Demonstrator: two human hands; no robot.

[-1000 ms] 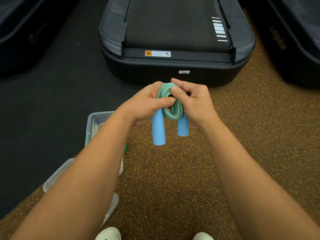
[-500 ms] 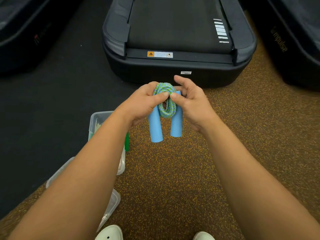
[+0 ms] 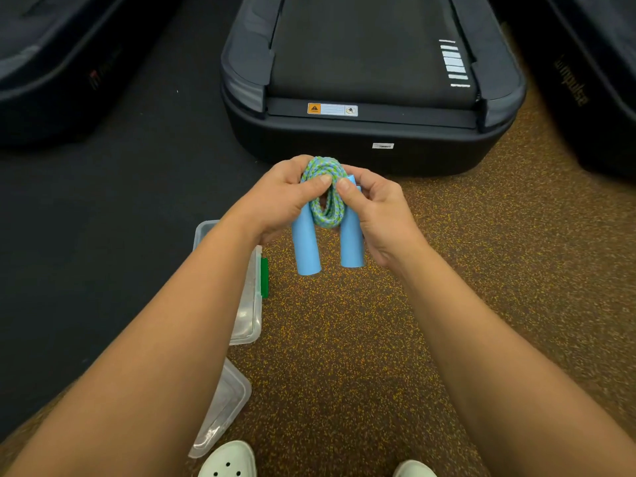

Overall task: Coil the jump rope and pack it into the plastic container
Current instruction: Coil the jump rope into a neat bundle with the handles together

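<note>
A jump rope (image 3: 327, 201) with a blue-green braided cord is wound into a tight coil between its two light blue handles, which hang downward. My left hand (image 3: 282, 197) grips the left handle and the coil's top, thumb on the cord. My right hand (image 3: 375, 208) holds the right handle, thumb pressing the coil. The whole bundle is held in the air above the floor. The clear plastic container (image 3: 249, 304) with a green clip lies on the floor to the left, partly hidden by my left forearm.
A clear lid (image 3: 223, 407) lies on the floor nearer my feet. A black treadmill's end (image 3: 371, 139) stands just beyond my hands, with other dark machines left and right. Speckled brown floor (image 3: 344, 339) spreads below; my pale shoes (image 3: 229, 459) show at the bottom.
The two handles have moved slightly apart and my thumbs now meet on top of the coil. The bundle stays at about the same height.
</note>
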